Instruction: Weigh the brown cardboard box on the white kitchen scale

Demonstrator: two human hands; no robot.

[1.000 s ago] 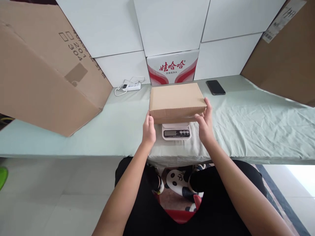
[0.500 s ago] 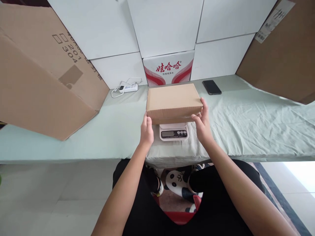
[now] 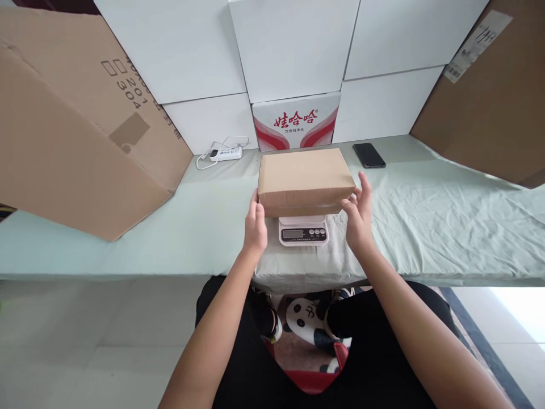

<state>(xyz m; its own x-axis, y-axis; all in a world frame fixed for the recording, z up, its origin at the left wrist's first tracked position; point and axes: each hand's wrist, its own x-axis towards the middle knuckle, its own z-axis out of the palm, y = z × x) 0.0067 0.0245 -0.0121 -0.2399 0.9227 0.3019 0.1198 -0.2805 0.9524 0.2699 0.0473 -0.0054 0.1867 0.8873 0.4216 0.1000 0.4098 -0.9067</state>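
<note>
At the cardboard box's (image 3: 305,171) 4 o'clock corner, the right hand (image 3: 358,226) has loosened: its index finger (image 3: 365,186), pressed against the side a second ago, now stands clear, raised toward 12 o'clock

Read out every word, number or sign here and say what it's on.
"娃哈哈®": red-and-white water carton
"饮用纯净水": same carton
"201": left cardboard box
"304": same box
Other print there: partly hidden, unclear
Label on right cardboard box: handwriting unclear
Digital scale: lettering too small
White corded device: too small
</note>
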